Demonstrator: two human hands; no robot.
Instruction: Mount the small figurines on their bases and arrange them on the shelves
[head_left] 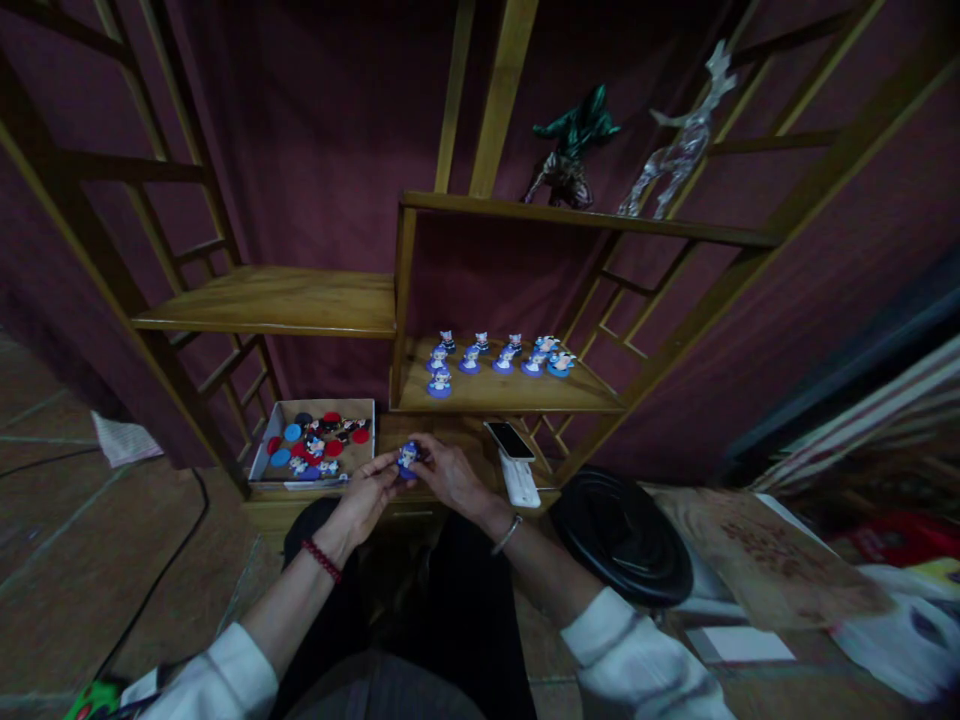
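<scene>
My left hand [364,497] and my right hand [450,475] meet over the low wooden shelf, both pinching a small blue-and-white figurine [409,459]. Its lower part is hidden by my fingers. Several similar figurines on blue round bases [487,360] stand in rows on the wooden shelf [510,395] just beyond my hands. Left of my left hand is a cardboard box tray [311,402] holding loose red and blue discs and more small figures. Near my right hand lie a black smartphone [508,440] and a white rectangular object [519,480].
Above stands a wooden display rack [285,305], with a green figure [571,150] and a clear glass deer [686,135] on its top shelf. A round black lid [622,535] and a printed board [772,555] lie to the right. Tiled floor with a black cable [157,570] spreads left.
</scene>
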